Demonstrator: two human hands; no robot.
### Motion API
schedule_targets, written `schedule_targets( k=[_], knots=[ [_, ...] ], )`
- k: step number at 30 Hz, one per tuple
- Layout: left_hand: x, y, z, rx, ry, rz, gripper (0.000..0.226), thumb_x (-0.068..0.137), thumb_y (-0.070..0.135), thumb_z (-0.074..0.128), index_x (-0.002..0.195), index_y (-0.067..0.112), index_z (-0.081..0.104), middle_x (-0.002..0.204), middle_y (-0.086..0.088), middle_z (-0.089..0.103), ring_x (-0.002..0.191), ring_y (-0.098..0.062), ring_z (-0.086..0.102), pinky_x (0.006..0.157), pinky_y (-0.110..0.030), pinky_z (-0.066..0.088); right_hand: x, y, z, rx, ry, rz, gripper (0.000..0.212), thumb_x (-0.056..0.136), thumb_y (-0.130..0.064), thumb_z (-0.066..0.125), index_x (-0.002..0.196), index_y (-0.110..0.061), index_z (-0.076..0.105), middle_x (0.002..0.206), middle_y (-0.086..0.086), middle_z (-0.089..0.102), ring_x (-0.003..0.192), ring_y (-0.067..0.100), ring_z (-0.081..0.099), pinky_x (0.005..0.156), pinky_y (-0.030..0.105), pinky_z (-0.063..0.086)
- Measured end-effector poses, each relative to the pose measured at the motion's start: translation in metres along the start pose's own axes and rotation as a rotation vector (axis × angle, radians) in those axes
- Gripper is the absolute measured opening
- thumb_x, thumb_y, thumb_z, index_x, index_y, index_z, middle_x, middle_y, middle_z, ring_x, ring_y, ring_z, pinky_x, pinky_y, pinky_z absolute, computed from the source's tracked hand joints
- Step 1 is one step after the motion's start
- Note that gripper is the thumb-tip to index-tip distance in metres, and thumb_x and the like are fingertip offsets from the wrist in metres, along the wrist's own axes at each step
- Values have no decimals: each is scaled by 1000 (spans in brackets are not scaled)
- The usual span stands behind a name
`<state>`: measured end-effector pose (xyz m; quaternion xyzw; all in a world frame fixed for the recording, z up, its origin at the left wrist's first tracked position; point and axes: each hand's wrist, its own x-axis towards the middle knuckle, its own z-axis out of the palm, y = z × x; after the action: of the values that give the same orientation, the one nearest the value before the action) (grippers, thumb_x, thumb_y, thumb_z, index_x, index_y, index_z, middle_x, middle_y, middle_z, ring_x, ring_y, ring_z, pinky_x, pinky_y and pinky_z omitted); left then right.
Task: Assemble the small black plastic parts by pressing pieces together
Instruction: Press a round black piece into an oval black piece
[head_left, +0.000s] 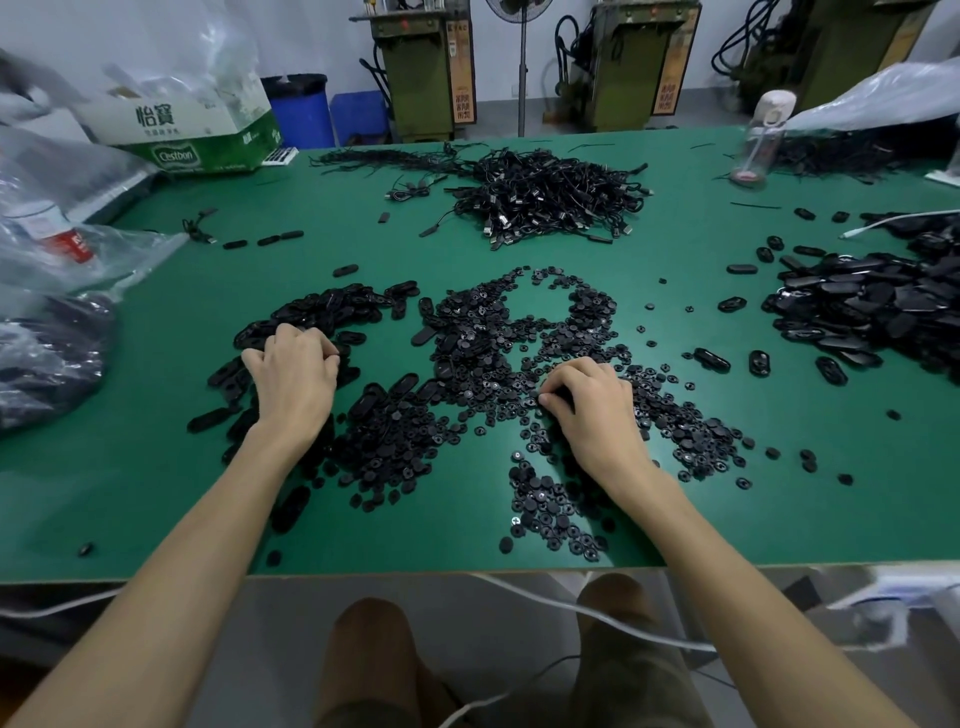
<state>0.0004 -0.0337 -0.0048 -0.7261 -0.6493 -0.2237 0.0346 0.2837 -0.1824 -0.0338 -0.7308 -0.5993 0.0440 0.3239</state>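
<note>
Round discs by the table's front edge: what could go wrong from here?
1. Loose round discs lie close to the table edge; a sweep of the right forearm could knock some off.
2. Oval shells and discs overlap mid-table, so the left hand could grab the wrong piece.

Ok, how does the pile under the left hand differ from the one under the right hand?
The oval pile under the left hand holds elongated shells; the round pile under the right hand holds small discs. Pieces in the oval pile are clearly larger than those in the round pile. The round pile spreads wider, toward the near edge of the table; the oval pile is more compact. Both are loose black plastic.
</note>
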Motion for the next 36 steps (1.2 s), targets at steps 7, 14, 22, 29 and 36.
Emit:
schedule_targets(
  k=[7,14,22,29,36],
  knots=[
    [-4,22,-13,-127,78,13,9,103,14,58,106,9,66,113,-12,64,105,-32,59,104,-49,33,-1,-2,1,-22,28,-19,17,103,-29,61,107,-18,73,116,-3,65,113,21,51,100,38,34],
    [-25,89,-23,-874,-235,-117,11,107,12,51,114,15,58,99,1,72,72,1,68,59,-13,49,-2,-2,3,-62,35,-63,22,100,-36,65,117,-24,73,118,-3,61,115,20,45,95,32,19],
    [-67,155,6,-1250,-400,-113,18,102,3,59,106,15,72,88,-5,75,67,-2,68,53,-18,46,-1,-2,2,-73,44,-85,16,95,-35,71,102,-22,76,109,-4,61,110,22,44,88,33,22],
    [-78,164,28,-1391,-430,-199,33,100,-6,57,125,12,71,87,-2,75,70,-5,66,69,-20,55,-4,-4,-1,-107,27,-92,14,101,-29,64,109,-21,73,108,-3,63,108,24,46,92,38,30],
    [-79,159,34,-1403,-314,-128,36,98,-7,60,130,9,68,93,-1,76,85,-14,75,74,-21,57,0,-1,0,-48,57,-44,15,100,-16,65,112,-22,72,111,-4,68,108,22,51,89,35,26]
  ],
)
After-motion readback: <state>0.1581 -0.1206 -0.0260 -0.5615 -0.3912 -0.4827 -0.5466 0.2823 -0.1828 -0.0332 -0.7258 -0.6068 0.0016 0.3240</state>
